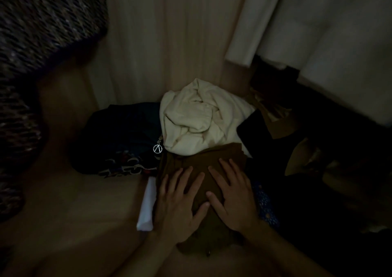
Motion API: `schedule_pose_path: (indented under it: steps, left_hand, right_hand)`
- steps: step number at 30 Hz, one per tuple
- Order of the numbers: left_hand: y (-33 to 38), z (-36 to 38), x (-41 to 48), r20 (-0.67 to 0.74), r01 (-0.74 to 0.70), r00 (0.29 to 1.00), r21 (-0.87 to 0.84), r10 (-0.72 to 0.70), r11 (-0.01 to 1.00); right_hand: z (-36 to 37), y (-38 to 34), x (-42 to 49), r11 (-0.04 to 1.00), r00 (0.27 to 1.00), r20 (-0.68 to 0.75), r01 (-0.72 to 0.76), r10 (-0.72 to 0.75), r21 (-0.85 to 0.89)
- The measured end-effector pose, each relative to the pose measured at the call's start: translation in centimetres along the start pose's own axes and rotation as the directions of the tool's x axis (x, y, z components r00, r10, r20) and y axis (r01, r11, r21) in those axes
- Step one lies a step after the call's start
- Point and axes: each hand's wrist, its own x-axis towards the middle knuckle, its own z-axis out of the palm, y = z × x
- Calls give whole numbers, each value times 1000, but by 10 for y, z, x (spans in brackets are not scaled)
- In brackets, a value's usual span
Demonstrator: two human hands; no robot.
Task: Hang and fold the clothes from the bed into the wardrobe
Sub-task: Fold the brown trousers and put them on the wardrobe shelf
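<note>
Left hand (180, 204) and right hand (232, 194) lie side by side, palms down and fingers spread wide, pressed flat on a brown folded garment (201, 166). Neither hand grips anything; the thumbs nearly meet over the cloth. The brown garment sits on a pale wooden shelf floor (84, 213) inside the wardrobe, at the front of a small heap of clothes. Just behind it, touching its far edge, is a crumpled cream garment (199, 115), loosely bunched rather than folded. To the left of the cream one lies a dark garment (125, 136) with a printed pattern along its near edge, and a round silver zip pull (157, 148) hangs where the two meet. A narrow white folded piece (147, 204) peeks out from under the left side of the brown garment. On the right are dark clothes, including a blue speckled fabric (265, 209) beside the right wrist. The scene is dim. A dark flecked fabric (42, 22) hangs at upper left.
</note>
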Motion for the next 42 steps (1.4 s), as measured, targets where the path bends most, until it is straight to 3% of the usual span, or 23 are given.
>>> schedule_pose_path:
  steps: [9, 21, 31, 42]
  left_hand:
    - [14, -36, -22, 78, 21, 997, 8, -21, 1000]
    - [25, -67, -50, 65, 16, 998, -3, -16, 1000]
    - [43, -87, -78, 54, 20, 998, -47, -17, 999]
    - [89, -127, -111, 90, 62, 994, 51, -67, 997]
  right_hand:
    - [-32, -10, -14, 991, 989, 150, 28, -9, -127]
    - [-72, -37, -53, 973, 979, 182, -49, 92, -227]
    - [-99, -48, -91, 981, 986, 138, -72, 97, -181]
    - [-129, -40, -135, 996, 992, 123, -31, 41, -82]
